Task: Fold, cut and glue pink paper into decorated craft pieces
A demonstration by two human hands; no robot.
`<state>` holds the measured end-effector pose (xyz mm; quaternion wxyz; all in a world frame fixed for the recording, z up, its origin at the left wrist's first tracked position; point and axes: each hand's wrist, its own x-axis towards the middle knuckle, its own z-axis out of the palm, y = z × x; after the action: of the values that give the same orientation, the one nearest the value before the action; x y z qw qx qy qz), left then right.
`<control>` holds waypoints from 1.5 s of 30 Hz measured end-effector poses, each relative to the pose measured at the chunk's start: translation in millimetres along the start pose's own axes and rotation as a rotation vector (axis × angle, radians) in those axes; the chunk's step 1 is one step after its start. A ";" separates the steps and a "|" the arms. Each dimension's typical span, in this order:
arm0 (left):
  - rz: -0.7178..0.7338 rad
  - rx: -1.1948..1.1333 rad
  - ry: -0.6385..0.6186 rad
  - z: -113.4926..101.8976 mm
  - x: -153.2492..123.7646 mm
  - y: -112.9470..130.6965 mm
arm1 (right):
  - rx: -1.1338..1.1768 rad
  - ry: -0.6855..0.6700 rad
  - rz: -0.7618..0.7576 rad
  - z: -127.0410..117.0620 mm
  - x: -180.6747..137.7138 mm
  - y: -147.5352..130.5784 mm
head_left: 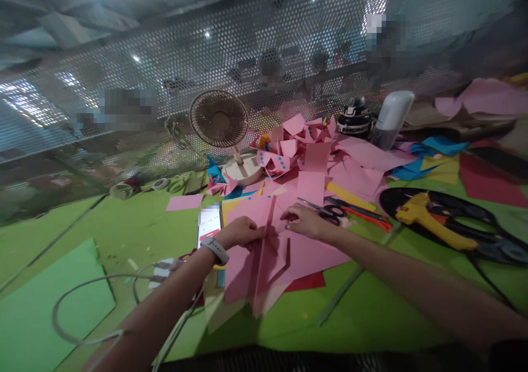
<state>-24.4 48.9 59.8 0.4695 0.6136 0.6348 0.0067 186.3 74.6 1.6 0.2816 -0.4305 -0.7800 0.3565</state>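
A folded sheet of pink paper [243, 276] stands partly up along a crease, on top of other pink sheets. My left hand [243, 232], with a watch [215, 250] on its wrist, is closed with its fingertips on that paper near the crease. To the right of the crease, my right hand [304, 222] hovers low over the pink sheets, fingers curled together. Whatever is between its fingertips, if anything, is too small to make out. Scissors [332, 212] lie just behind my right hand. A lit phone [209, 223] rests left of the paper.
Behind are a desk fan [219, 118], a heap of folded pink paper pieces [289, 144] and a perforated screen [144, 103]. A yellow hot glue gun [433, 221] lies on a black tray at right. Cables [103, 277] and green card [49, 306] occupy the left side of the green table.
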 end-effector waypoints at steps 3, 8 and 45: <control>0.046 -0.033 0.053 13.2 -6.5 0.2 | 0.014 0.032 0.007 -9.2 -3.0 -4.7; 0.093 0.049 0.314 28.9 -20.5 2.8 | 0.005 -0.066 0.113 -12.3 -9.1 -8.3; 0.763 0.908 0.539 68.1 -30.9 -31.8 | -0.602 -0.215 -0.182 0.2 -33.5 -40.2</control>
<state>-13.8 -21.9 21.3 -0.0473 0.9101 0.4076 0.0576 183.1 30.3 29.2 0.0883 -0.3827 -0.9109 0.1268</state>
